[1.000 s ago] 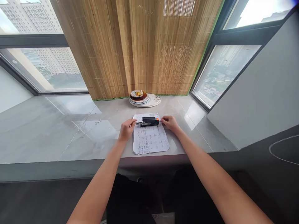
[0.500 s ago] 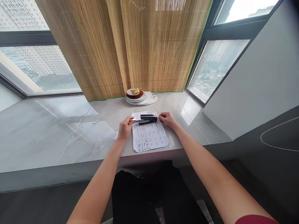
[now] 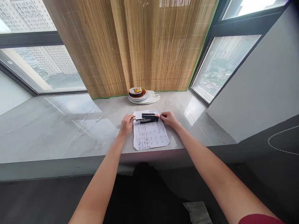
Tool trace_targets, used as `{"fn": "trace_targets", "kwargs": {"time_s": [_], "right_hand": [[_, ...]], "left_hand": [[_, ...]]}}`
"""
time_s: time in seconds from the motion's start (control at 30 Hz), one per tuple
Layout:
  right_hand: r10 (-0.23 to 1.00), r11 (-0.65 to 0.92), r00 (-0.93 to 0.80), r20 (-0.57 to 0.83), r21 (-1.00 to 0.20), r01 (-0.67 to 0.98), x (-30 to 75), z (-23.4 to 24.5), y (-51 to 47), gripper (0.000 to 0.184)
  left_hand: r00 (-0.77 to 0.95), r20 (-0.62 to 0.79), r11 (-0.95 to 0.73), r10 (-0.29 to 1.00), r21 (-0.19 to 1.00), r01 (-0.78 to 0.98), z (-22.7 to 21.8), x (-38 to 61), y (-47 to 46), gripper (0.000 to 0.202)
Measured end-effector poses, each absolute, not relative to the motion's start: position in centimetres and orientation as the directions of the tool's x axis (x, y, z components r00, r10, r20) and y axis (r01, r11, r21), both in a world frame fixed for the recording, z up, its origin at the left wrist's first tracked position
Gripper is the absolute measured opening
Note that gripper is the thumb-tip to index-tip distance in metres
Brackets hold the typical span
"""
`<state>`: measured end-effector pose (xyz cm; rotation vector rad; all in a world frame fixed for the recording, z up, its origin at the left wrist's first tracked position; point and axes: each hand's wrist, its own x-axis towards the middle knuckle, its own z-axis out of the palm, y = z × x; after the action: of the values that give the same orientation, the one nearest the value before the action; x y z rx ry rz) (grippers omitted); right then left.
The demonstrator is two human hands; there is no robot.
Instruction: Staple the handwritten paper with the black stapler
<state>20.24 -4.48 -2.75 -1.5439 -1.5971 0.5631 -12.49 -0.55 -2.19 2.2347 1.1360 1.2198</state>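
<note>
Head view: on the grey windowsill [image 3: 58, 133], I see a handwritten sheet [image 3: 150, 137] between my left grip [image 3: 126, 123] and right grip [image 3: 169, 118]; the black stapler [image 3: 149, 117] sits over it, one end at each. I cannot tell whether either grip clamps it.

Plastic-looking stapler [image 3: 149, 116], matt paper sheet [image 3: 151, 137], glossy ledge [image 3: 51, 133], slatted wooden blind [image 3: 140, 46]

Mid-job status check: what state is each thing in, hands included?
Paper: flat, written on
Stapler: lying on the paper, metal part protruding at one end
Left hand: fingers curled at that metal end, grip unclear
Right hand: fingers curled at the orange end, grip unclear
Plates: stacked
Bamboo blind: lowered
</note>
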Motion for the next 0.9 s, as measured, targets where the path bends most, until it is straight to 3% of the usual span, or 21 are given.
{"fn": "trace_targets", "kwargs": {"time_s": [0.37, 0.47, 0.6, 0.73, 0.9], "right_hand": [[0.966, 0.174, 0.047, 0.256, -0.769, 0.615, 20.1, -3.0, -4.4, 0.029], [0.954, 0.201, 0.037, 0.297, -0.727, 0.656, 19.5, -2.2, -4.9, 0.030], [0.925, 0.252, 0.010, 0.379, -0.635, 0.730, 18.3, -1.9, -7.0, 0.019], [0.919, 0.208, -0.008, 0.395, -0.467, 0.859, 17.8, -2.8, -9.9, 0.036], [0.954, 0.129, -0.011, 0.300, -0.377, 0.917, 17.8, -3.3, -10.8, 0.023]], "left_hand": [[0.035, 0.390, -0.350, 0.920, 0.777, 0.523, -1.8, -12.9, -0.9, 0.011], [-0.042, 0.389, -0.308, 0.920, 0.786, 0.537, -1.7, -12.5, -2.1, 0.013], [-0.098, 0.384, -0.256, 0.918, 0.763, 0.594, -1.8, -10.8, -3.6, 0.013], [-0.048, 0.371, -0.253, 0.927, 0.716, 0.650, -1.8, -8.3, -4.0, 0.015], [0.040, 0.309, -0.249, 0.950, 0.679, 0.691, -1.6, -6.7, -3.5, 0.013]]}}
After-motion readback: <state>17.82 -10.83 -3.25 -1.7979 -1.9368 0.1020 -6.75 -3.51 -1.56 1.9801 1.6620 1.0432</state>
